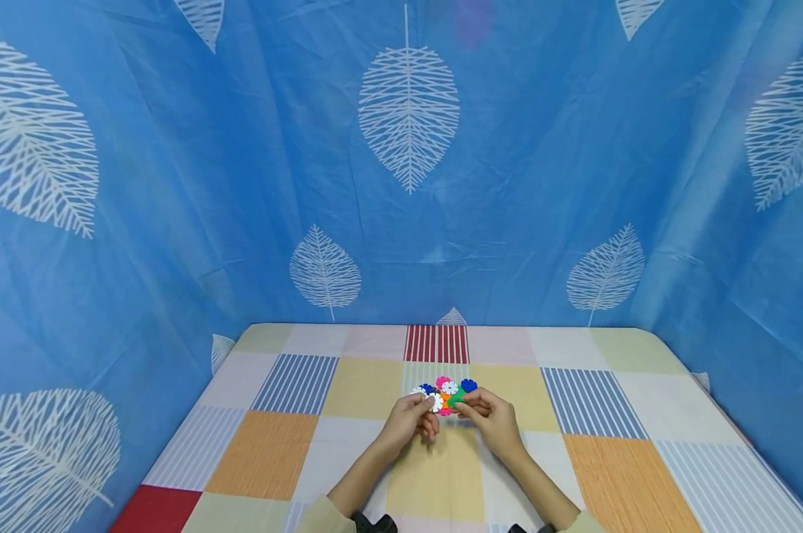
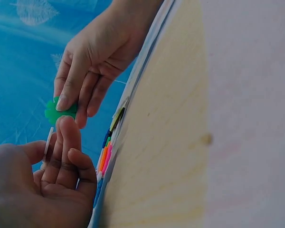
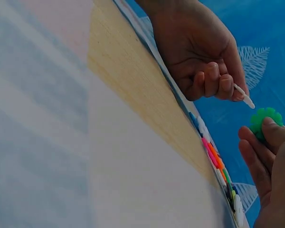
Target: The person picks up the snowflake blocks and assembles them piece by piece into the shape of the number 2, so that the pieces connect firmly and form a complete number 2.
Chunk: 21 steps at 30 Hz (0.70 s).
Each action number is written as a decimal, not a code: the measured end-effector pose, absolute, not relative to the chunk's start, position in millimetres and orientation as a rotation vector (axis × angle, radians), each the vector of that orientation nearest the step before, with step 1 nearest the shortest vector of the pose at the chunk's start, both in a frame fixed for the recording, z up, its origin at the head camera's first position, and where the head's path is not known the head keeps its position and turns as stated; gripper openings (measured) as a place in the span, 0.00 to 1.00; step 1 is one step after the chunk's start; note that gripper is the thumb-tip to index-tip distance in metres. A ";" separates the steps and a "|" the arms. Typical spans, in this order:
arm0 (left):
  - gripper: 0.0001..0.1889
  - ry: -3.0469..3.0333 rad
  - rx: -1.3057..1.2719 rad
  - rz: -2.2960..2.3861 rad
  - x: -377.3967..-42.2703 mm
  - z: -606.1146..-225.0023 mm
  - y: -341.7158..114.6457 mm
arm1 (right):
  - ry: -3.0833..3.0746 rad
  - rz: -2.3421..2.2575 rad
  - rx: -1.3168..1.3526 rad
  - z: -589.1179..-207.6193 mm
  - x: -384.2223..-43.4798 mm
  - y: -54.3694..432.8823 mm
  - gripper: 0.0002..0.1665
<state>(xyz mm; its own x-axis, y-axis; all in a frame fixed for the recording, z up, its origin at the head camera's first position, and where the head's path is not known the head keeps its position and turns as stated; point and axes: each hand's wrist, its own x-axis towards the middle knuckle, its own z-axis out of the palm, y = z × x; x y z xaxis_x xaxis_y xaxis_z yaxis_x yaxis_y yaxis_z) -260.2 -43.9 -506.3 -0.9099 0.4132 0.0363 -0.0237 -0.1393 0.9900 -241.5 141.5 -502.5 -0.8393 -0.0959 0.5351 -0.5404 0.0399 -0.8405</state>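
Thumb and fingers of my left hand (image 1: 411,418) pinch a white flower-shaped disc (image 1: 435,402), seen edge-on as a thin white piece (image 3: 245,97) in the right wrist view. My right hand (image 1: 494,419) pinches a green flower-shaped disc (image 3: 265,120) between thumb and fingertips. Both discs are held up above the table, close together; whether they touch I cannot tell. Behind the hands several more such discs lie on the cloth, among them a pink disc (image 1: 443,382), a blue disc (image 1: 468,385) and a white disc (image 1: 450,388). The hands partly hide this group.
A patchwork-patterned cloth (image 1: 348,451) covers the table. Blue curtains with white leaf prints (image 1: 508,185) hang behind the table and along both sides. Dark bands (image 1: 374,523) sit at the wrists, beside light sleeves (image 1: 324,516).
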 end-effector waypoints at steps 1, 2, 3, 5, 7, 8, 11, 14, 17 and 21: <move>0.15 1.839 0.434 2.128 -259.7 -506.0 -43.4 | -2.004 1.852 0.645 -500.2 -239.5 140.7 0.04; 0.15 1.840 0.433 2.130 -258.9 -505.5 -43.0 | -2.016 1.846 0.648 -498.5 -237.9 140.2 0.04; 0.15 1.839 0.433 2.131 -258.1 -504.7 -42.8 | -2.026 1.845 0.652 -497.6 -236.8 139.8 0.04; 0.15 1.836 0.438 2.131 -255.4 -501.6 -42.4 | -2.042 1.826 0.676 -496.8 -235.5 139.3 0.04; 0.15 1.837 0.454 2.120 -252.0 -497.1 -42.1 | -2.048 1.795 0.717 -497.0 -235.1 138.7 0.04; 0.15 1.839 0.460 2.110 -250.3 -494.5 -41.9 | -2.046 1.782 0.735 -497.5 -235.2 138.5 0.04; 0.16 1.848 0.473 2.093 -246.0 -489.8 -41.0 | -2.028 1.753 0.788 -499.3 -235.9 138.4 0.05; 0.17 1.872 0.455 2.075 -247.5 -495.3 -40.1 | -2.016 1.743 0.819 -500.8 -236.4 138.6 0.05; 0.19 1.902 0.435 2.048 -251.2 -504.0 -39.4 | -2.021 1.740 0.821 -500.9 -236.1 138.3 0.05; 0.21 1.927 0.462 2.024 -253.1 -509.9 -39.4 | -2.039 1.756 0.799 -499.3 -234.5 136.9 0.04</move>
<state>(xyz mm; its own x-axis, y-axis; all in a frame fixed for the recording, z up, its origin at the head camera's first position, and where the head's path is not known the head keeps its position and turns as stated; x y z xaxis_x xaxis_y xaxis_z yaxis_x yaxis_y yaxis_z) -253.1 -39.4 -509.9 -0.9006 0.4342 0.0206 -0.0008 -0.0490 0.9988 -234.5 136.9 -499.3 -0.7869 -0.1966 0.5849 -0.6076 0.0812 -0.7901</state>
